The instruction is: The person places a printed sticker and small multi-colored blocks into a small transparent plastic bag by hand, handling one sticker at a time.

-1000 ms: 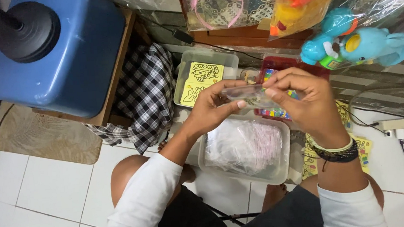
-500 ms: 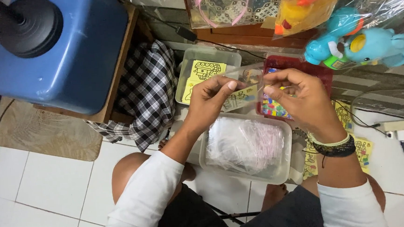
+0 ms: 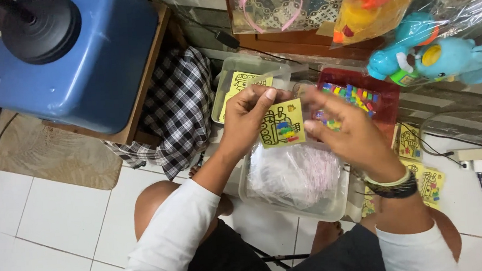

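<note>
Seated person, white sleeves, knees over white floor tiles; clear plastic tub (image 3: 334, 205) of thin clear bags just ahead of the lap; above it, left hand (image 3: 246, 118) pinches a small yellow picture card (image 3: 281, 124) by its left edge, thumb on top — card upright, printed face to camera; right hand (image 3: 348, 130) beside the card's right edge, fingers spread and loose, blurred — cannot tell whether it touches the card; dark bead bracelet (image 3: 396, 187) on that wrist; more yellow cards (image 3: 429, 181) on the floor to the right; beyond, red tray (image 3: 386, 101) of coloured pieces, clear tub (image 3: 224, 86) holding another yellow card; checked cloth (image 3: 178, 108) left; blue container (image 3: 97, 60) farther left; teal plastic toy (image 3: 448, 56) far right
</note>
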